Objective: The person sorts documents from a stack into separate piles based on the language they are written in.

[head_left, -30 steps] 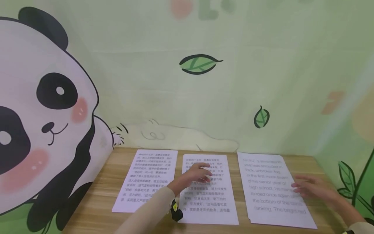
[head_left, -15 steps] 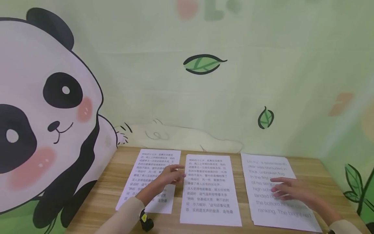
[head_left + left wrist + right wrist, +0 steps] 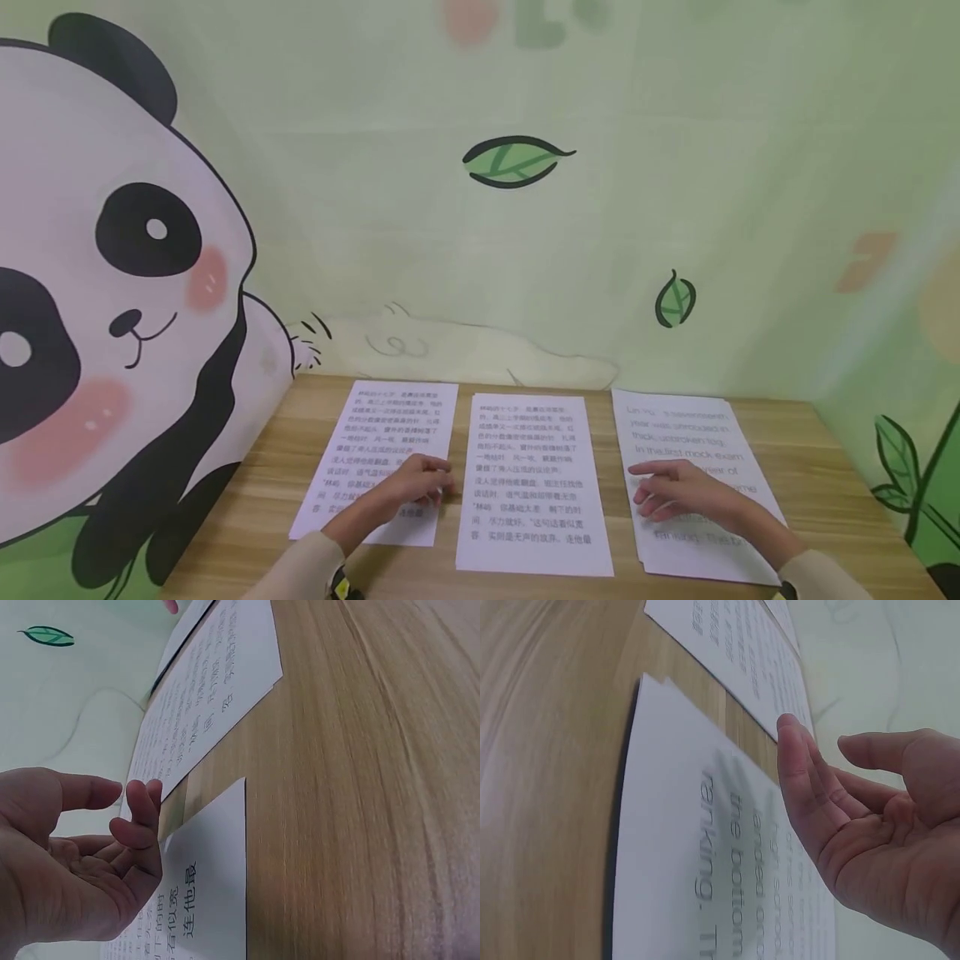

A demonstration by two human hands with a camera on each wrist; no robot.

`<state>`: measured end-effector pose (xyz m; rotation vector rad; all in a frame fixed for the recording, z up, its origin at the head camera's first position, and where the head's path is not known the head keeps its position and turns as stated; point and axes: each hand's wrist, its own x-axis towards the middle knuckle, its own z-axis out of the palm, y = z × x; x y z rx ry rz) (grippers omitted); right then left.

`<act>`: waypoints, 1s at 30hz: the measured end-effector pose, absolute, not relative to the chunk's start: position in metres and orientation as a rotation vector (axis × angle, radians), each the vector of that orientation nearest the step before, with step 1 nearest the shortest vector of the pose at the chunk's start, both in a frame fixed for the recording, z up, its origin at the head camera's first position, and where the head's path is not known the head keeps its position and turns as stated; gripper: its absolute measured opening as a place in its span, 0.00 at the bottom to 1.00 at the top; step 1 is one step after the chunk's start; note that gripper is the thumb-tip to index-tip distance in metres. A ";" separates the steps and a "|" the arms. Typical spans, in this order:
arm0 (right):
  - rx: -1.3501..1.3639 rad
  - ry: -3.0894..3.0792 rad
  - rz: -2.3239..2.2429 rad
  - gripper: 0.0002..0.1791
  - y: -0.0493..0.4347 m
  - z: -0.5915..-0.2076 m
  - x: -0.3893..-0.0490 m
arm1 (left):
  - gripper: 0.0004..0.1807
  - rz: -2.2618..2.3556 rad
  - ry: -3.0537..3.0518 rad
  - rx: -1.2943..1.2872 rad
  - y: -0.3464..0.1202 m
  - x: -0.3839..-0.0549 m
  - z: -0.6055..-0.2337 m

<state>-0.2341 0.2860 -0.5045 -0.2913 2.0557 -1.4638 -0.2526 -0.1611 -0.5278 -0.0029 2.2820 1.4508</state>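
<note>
Three white printed paper stacks lie in a row on a wooden table. My left hand (image 3: 412, 487) hovers over the right part of the left sheet (image 3: 375, 442), its fingers loosely bent with nothing between them, as the left wrist view also shows. The middle sheet (image 3: 528, 492), covered in Chinese text, lies flat between my hands. Over the right stack (image 3: 697, 429), printed in large English letters, is my right hand (image 3: 690, 496). Its fingers are relaxed and hold nothing. In the right wrist view the paper stack (image 3: 675, 825) has slightly offset corners below that hand.
The wooden table (image 3: 442, 579) ends at the back against a green wall cloth (image 3: 390, 208). A large panda (image 3: 150, 233) is printed on the cloth at the left, and leaves are drawn on it.
My left hand has moved left, from over the middle sheet to over the left sheet. My right hand has moved left from the right stack's edge to over its printed text.
</note>
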 end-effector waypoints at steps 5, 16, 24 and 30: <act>-0.296 1.995 -1.485 0.34 0.264 -0.508 -0.233 | 0.32 1.438 2.224 0.079 -0.160 -0.254 -0.530; -0.231 1.964 -1.432 0.38 0.239 -0.523 -0.230 | 0.32 1.475 2.139 0.143 -0.156 -0.256 -0.535; -0.224 1.935 -1.467 0.37 0.231 -0.525 -0.230 | 0.33 1.518 2.091 0.121 -0.155 -0.255 -0.535; -0.212 1.955 -1.504 0.36 0.232 -0.525 -0.231 | 0.33 1.523 2.079 0.114 -0.154 -0.254 -0.535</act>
